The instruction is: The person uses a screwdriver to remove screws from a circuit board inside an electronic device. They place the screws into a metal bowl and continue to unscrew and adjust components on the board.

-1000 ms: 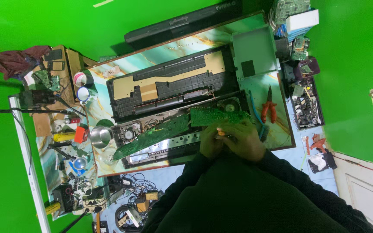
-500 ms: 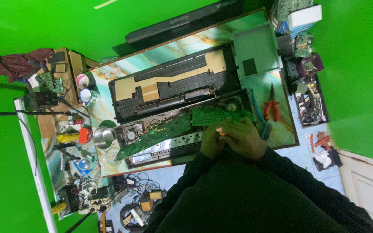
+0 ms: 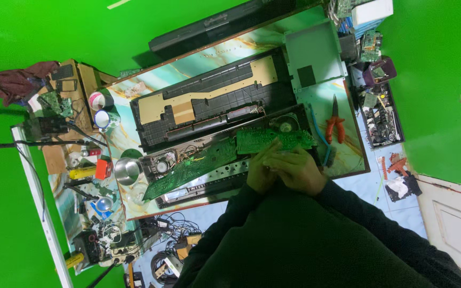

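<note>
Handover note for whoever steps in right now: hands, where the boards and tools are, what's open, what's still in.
Left hand and right hand are pressed together at the near edge of the small green circuit board; whether either has a grip on it cannot be told.
That board lies over the opened black chassis. A long green circuit board sits tilted in the same chassis, wires showing beside it.
The black and tan cover panel lies apart, farther back on the marbled table.
Red-handled pliers lie untouched to the right.
Done: cover off. Left: both boards are in the chassis.
</note>
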